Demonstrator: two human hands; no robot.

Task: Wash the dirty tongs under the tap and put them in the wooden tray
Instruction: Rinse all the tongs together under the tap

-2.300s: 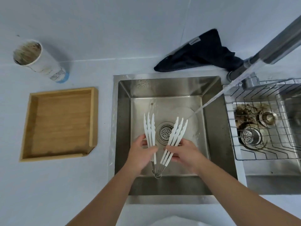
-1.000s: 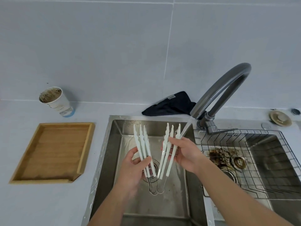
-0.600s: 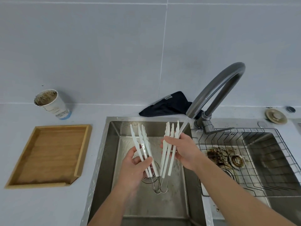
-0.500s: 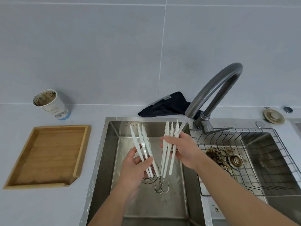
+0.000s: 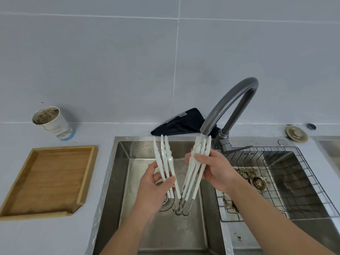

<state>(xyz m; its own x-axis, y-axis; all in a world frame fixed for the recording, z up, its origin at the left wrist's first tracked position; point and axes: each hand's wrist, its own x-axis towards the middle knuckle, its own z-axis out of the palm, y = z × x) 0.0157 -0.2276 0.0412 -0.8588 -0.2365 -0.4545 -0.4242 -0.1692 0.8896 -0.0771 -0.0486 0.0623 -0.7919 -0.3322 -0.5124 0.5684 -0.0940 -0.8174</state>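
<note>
Both hands are up over the sink [image 5: 121,181] now, and the tongs [image 5: 184,173] are higher than a couple of seconds ago: back then they sat low near the drain, well short of the stream, and now the tips of the right-hand arm are tucked right under the tap [image 5: 230,103] spout. That is the change that matters. The water, if it is running, meets the prongs just above the right grip; the stream itself is hard to make out at this moment.

The left hand [image 5: 154,186] curls round the left arm of the tongs, thumb across the front, fingers behind, with the white prongs fanning upward above the fist. The right hand [image 5: 215,172] pinches the other arm, fingertips [image 5: 197,157] laid across the prongs, which rise past them to the spout. Below both grips the two arms converge in a V to the wire loops at the hinge end, hanging over the drain.

So the tongs are held spread, in the air, over the basin, between the two hands. The rinse looks to be in progress on the right arm only; the left arm stands away from the spout and, I judge, needs its turn. The wooden tray [image 5: 86,173] waits on the counter out beyond the left hand, with nothing in it yet, and a soiled paper cup [image 5: 55,124] sits behind it. Placement is still some way off.
</note>
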